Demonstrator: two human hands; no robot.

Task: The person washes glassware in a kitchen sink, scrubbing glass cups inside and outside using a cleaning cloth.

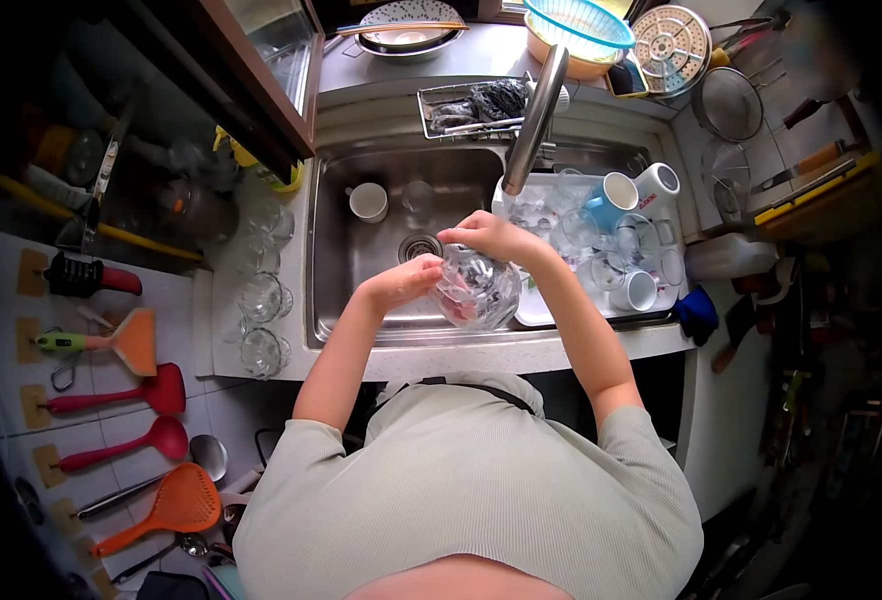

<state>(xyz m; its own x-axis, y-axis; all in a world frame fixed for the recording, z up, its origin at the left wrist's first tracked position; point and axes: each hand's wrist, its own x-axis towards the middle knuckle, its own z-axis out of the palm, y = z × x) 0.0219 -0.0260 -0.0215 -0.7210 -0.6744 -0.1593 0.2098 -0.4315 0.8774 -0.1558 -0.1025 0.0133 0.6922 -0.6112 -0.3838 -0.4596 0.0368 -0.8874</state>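
Both hands are closed on a clear, rounded glass vessel (478, 292) over the front edge of the sink (341, 270). My left hand (404, 281) grips its left side, and my right hand (486, 238) has its fingers bent over the top rim. Whether it is a bowl or a jar I cannot tell. In the basin behind, a white mug (368, 202) and a clear drinking glass (418, 202) stand apart from the hands. Just right of the vessel is a white tray (546, 314) bearing several glasses and mugs.
A metal faucet (536, 125) rises behind my right hand. Several glass cups (263, 298) line the left counter. On the tray are a light-blue mug (613, 198) and white mugs. A wire rack (476, 106) sits behind the basin. Utensils (166, 440) hang at left.
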